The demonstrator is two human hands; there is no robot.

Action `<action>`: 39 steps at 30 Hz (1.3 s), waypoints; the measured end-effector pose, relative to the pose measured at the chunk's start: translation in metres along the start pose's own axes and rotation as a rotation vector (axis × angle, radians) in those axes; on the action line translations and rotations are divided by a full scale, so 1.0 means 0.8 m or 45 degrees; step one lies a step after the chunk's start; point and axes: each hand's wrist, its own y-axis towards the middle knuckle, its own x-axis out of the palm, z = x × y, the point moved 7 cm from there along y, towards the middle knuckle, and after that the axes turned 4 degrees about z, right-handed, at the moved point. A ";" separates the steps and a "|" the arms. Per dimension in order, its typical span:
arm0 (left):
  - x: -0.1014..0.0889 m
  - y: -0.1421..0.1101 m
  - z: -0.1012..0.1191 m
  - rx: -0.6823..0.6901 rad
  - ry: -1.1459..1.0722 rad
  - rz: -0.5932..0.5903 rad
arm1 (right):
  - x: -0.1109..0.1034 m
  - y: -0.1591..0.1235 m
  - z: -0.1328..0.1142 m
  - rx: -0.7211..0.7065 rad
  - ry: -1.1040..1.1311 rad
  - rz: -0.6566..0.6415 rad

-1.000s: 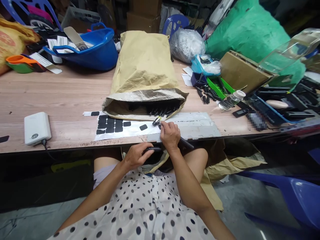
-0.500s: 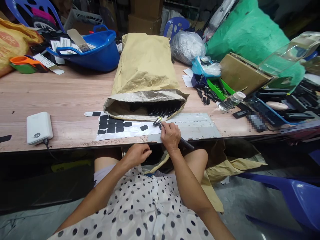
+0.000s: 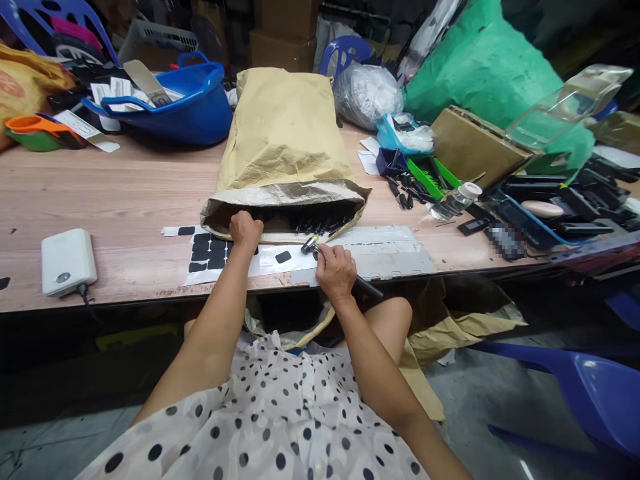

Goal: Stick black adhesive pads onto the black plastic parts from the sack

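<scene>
currently, right hand gripping hammer, left hand at mouth of sack, its grip unclear

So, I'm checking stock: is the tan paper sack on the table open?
Open: the sack has a gaping mouth, black pieces showing inside.

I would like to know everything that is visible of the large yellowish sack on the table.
The sack is tan-yellow, creased and papery-looking, with a whitish-grey inner layer showing at its mouth. It lies flat but bulging on the table, mouth open toward the person, with black pieces inside. Its front lip seems to overlap the white sheet. The left hand is at the mouth's left part; whether it touches the sack is unclear.
</scene>
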 end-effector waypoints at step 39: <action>0.016 -0.134 0.011 0.803 -0.332 -0.365 | -0.056 -0.010 -0.026 0.031 0.552 0.004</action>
